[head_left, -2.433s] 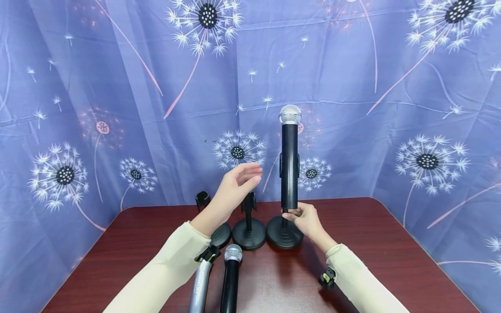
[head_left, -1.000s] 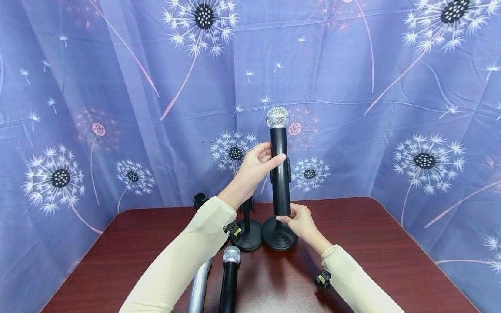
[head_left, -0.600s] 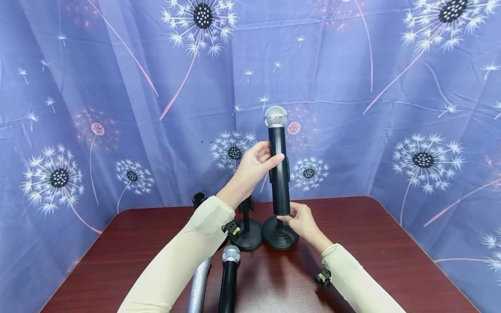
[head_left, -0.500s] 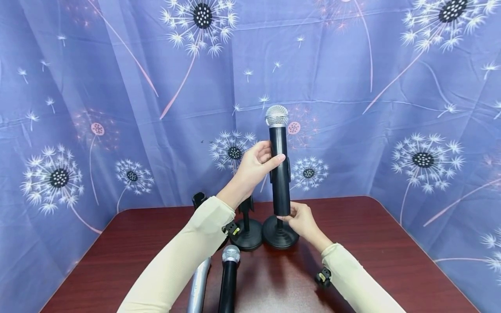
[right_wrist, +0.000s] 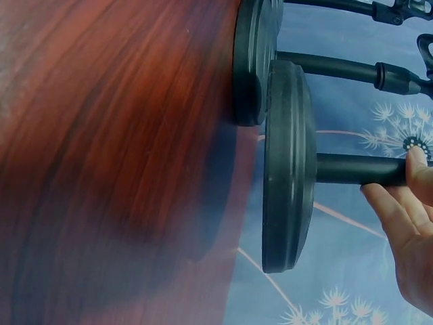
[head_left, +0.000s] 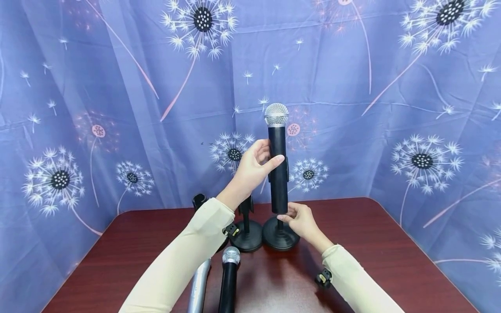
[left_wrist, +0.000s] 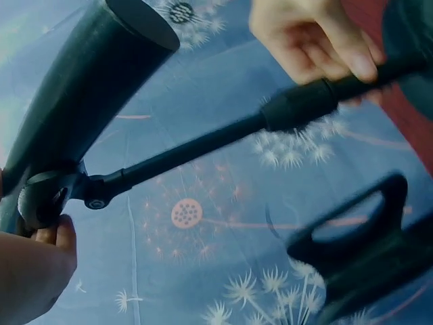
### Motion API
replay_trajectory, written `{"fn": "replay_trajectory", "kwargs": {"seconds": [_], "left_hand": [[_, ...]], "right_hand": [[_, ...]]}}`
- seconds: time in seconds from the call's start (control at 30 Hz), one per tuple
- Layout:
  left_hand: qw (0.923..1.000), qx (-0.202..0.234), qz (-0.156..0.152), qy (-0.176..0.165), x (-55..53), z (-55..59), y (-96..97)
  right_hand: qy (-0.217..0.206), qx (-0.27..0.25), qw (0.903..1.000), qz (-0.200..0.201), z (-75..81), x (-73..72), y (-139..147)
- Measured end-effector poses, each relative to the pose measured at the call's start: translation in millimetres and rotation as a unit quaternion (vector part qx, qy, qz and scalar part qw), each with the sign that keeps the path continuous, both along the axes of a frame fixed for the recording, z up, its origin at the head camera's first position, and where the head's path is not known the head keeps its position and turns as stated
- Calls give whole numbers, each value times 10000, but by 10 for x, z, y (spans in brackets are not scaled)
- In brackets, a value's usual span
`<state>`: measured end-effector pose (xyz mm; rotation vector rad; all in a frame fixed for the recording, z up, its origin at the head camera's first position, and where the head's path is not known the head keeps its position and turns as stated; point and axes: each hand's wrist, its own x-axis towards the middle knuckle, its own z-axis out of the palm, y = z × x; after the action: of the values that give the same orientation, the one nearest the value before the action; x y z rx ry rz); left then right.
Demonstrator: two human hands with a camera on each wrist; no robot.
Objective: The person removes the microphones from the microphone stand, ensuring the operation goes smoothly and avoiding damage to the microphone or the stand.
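Observation:
A black microphone (head_left: 279, 187) with a silver mesh head stands almost upright in the clip of the right-hand desk stand (head_left: 281, 237). My left hand (head_left: 252, 169) grips its body, thumb across the near side and fingers behind. From below, the left wrist view shows the clip (left_wrist: 47, 196) around the microphone body, joined by a hinge to the pole (left_wrist: 196, 145). Just under the microphone's lower end, my right hand (head_left: 302, 222) pinches the stand's pole. In the right wrist view the right hand's fingertips (right_wrist: 379, 196) touch that pole above the round base (right_wrist: 289, 169).
A second stand (head_left: 247, 237) is close on the left, its clip partly behind my left wrist. Another stand's clip (head_left: 198, 201) shows farther left, mostly covered by the sleeve. A black microphone (head_left: 228, 282) and a silver one (head_left: 200, 287) lie at the table's front.
My left hand has come right and taken hold of the microphone's body. Microphone and stand have shifted slightly left. The right hand stays on the pole; over the last half second little moves.

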<state>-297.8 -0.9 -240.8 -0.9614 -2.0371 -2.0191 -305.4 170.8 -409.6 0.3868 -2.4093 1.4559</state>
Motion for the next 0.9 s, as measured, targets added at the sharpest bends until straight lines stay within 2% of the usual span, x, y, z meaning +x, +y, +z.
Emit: {"fn": "replay_trajectory", "kwargs": {"seconds": [0.1, 0.37, 0.47, 0.57, 0.67, 0.8, 0.9], "left_hand": [[9995, -79, 128, 280, -27, -15, -5], [9970, -92, 169, 752, -47, 0, -16], [9928, -41, 310, 1156, -34, 51, -24], [9890, 35, 331, 1440, -4, 117, -32], [9911, 145, 225, 1303, 22, 144, -48], [9968, 299, 61, 744, 76, 97, -97], [9993, 192, 90, 302, 149, 44, -140]], "right_hand": [[46, 67, 10000, 11, 16, 11, 3], [126, -8, 9999, -71, 44, 1, 13], [-143, -434, 9989, -94, 13, -3, 13], [-481, -916, 9946, 61, -4, 8, 15], [-413, -997, 9940, 168, 33, 11, 16], [-70, -618, 9981, 5, 105, -19, 32], [-129, -478, 9987, -136, 109, -36, 65]]}}
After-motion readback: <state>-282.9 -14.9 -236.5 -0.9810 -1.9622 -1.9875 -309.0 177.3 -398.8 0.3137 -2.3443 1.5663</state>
